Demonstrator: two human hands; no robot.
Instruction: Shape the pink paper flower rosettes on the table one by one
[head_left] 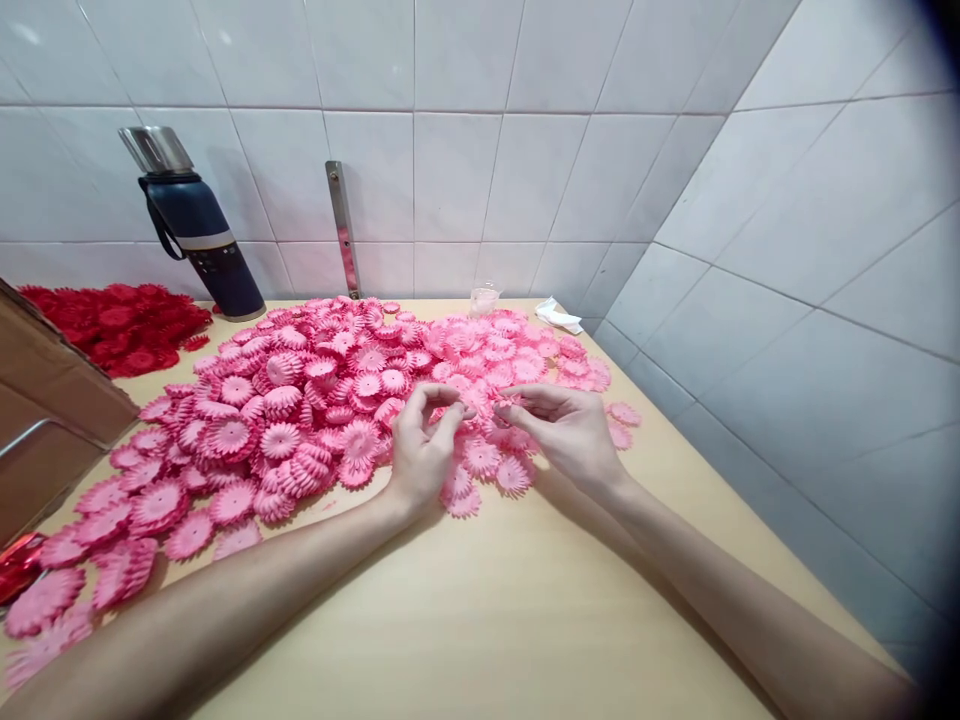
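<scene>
A big heap of pink fabric flower pieces [315, 400] covers the back half of a light wooden table [525, 600]. My left hand [424, 445] hovers at the heap's front edge, thumb and fingers curled in a loose pinch; I cannot make out anything between them. My right hand [562, 425] is beside it, fingers pinched together on a pink flower piece [506, 405] just above the pile. The fingertips of the two hands are a few centimetres apart. Loose pink pieces lie under and around both hands.
A dark blue flask [195, 235] with a steel cap stands at the back left against the tiled wall. A pile of red flower pieces [120, 325] lies left of it. A brown cardboard box [45, 400] fills the left edge. Small white scraps [559, 317] sit at the back corner.
</scene>
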